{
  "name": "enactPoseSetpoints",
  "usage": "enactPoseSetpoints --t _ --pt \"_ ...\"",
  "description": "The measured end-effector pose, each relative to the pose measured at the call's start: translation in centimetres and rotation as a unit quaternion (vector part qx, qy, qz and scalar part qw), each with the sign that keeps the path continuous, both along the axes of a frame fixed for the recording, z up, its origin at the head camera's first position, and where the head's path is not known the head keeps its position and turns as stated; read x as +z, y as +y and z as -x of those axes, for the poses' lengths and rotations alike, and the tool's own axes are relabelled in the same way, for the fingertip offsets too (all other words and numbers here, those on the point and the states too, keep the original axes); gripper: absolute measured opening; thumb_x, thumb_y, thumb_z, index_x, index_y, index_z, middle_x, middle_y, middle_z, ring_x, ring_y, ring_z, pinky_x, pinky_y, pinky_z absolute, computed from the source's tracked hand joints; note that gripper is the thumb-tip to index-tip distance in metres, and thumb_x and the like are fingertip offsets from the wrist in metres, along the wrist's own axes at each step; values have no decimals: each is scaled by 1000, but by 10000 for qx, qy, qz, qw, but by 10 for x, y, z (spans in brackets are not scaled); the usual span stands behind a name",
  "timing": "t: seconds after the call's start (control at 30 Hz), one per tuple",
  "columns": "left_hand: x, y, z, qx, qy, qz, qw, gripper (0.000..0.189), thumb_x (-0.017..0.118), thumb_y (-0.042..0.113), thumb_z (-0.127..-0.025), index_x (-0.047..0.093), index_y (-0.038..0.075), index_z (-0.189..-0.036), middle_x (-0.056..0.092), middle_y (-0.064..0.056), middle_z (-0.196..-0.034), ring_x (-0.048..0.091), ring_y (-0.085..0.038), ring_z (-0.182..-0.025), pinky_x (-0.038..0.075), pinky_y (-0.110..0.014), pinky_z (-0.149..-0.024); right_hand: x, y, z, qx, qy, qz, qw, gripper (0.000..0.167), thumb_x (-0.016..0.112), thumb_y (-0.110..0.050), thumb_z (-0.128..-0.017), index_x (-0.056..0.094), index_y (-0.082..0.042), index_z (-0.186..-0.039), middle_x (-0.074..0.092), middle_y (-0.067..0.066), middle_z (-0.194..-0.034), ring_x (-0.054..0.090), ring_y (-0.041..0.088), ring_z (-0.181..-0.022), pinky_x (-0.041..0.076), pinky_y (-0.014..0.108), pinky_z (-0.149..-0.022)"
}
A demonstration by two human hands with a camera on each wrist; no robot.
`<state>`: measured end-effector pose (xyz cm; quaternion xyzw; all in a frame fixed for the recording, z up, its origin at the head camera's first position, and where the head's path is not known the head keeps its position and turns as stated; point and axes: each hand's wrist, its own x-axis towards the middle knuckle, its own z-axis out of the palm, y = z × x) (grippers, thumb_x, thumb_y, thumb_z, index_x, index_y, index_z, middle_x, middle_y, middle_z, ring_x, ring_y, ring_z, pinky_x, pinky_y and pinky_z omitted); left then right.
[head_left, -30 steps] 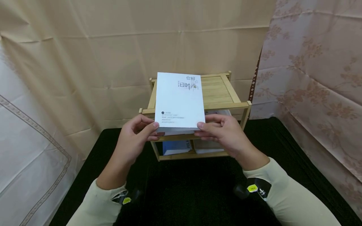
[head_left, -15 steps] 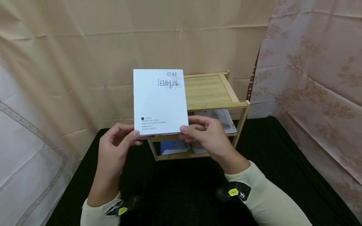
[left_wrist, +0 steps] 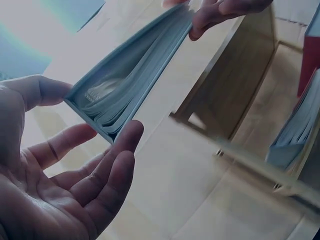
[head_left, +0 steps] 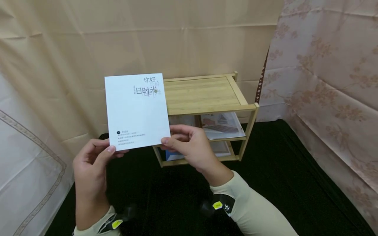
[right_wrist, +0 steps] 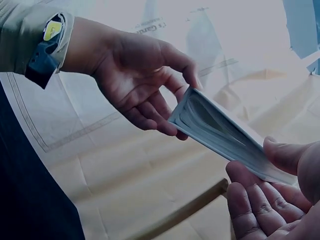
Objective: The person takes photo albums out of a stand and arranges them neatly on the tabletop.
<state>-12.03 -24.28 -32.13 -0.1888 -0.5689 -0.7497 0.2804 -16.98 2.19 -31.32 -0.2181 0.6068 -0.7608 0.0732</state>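
A white book point(head_left: 136, 108) with dark printed characters on its cover is held up between both hands, in front of the left part of the wooden shelf. My left hand point(head_left: 93, 173) pinches its lower left corner, thumb on the cover and fingers behind. At the lower right corner my right hand point(head_left: 193, 150) grips it the same way. From below, in the left wrist view, the book point(left_wrist: 135, 75) shows its curved pages between two covers. The right wrist view shows the book point(right_wrist: 220, 135) with both hands at its ends.
A small wooden shelf point(head_left: 203, 93) stands on the dark green surface point(head_left: 165, 203) behind the hands. On its middle tier lies a book with a laptop picture point(head_left: 222, 126); a blue item point(head_left: 174, 155) is lower down. Cream curtain point(head_left: 118, 39) hangs behind, patterned cloth point(head_left: 330, 82) at right.
Both hands have carried the book left and nearer, away from in front of the shelf's middle. The book has tilted slightly, and more of the shelf's top and tiers now shows.
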Motion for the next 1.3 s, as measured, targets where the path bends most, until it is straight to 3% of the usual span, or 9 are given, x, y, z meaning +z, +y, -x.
enactPoseSetpoints --t 0.17,0.33,0.5,0.6,0.7,0.83,0.9,1.07,1.3 --pt "-4 -15 0 -126 337 -519 9980 12 52 -24 -92 61 -24 -100 73 -26 -96 76 -29 -74 63 -31 -68 -2 -17 0 73 25 63 10000 39 75 -8 -94 66 -3 -131 78 17 -105 79 21 -88 62 49 -85" --pt "-6 -25 -1 143 305 -869 9956 13 49 -23 -92 61 -20 -94 73 -25 -95 75 -28 -76 63 -31 -65 -7 -36 -2 135 172 65 9997 45 76 -7 -94 64 -1 -136 78 20 -105 78 17 -87 63 44 -82" --pt "-7 -36 -1 656 218 -999 9926 17 45 -17 -93 60 -15 -86 71 -23 -95 75 -25 -77 62 -27 -60 -14 -57 -3 294 292 69 9991 48 75 -7 -94 62 -2 -140 77 21 -108 78 18 -91 62 49 -86" --pt "-11 -46 1 725 175 -1196 9900 19 41 -18 -91 57 -13 -81 71 -22 -92 75 -24 -74 60 -27 -57 -21 -69 -2 439 322 79 9985 49 74 -7 -95 60 -1 -141 77 21 -110 78 18 -92 62 48 -86" --pt "-18 -58 4 472 86 -1550 9868 20 39 -19 -91 53 -15 -79 72 -25 -88 74 -27 -67 59 -29 -53 -29 -81 0 502 363 79 9981 49 75 -7 -94 61 -3 -141 77 17 -110 77 15 -92 63 42 -84" --pt "-28 -75 10 381 -356 -1709 9839 23 37 -19 -93 53 -15 -78 72 -25 -83 71 -28 -58 57 -32 -49 -41 -95 5 503 297 65 9983 48 76 -8 -93 63 -5 -139 78 13 -110 77 12 -92 63 34 -83" --pt "-33 -84 11 297 -612 -1591 9849 25 35 -19 -95 55 -13 -79 72 -24 -81 72 -28 -57 57 -32 -49 -48 -100 7 550 187 51 9983 48 75 -9 -94 63 -6 -140 77 13 -112 77 13 -94 63 33 -84" --pt "-50 -108 11 -503 -1102 -790 9895 33 30 -17 -100 59 -7 -88 77 -20 -89 78 -28 -70 61 -30 -60 -71 -108 13 665 -281 5 9974 49 73 -13 -95 60 -11 -143 77 10 -114 77 16 -99 62 35 -87" --pt "-73 -133 16 -993 -1839 -255 9776 30 37 -10 -105 63 0 -96 78 -16 -97 79 -27 -82 63 -31 -71 -100 -121 17 592 -963 -53 9936 48 72 -16 -96 60 -16 -143 79 5 -109 78 19 -95 63 33 -83"
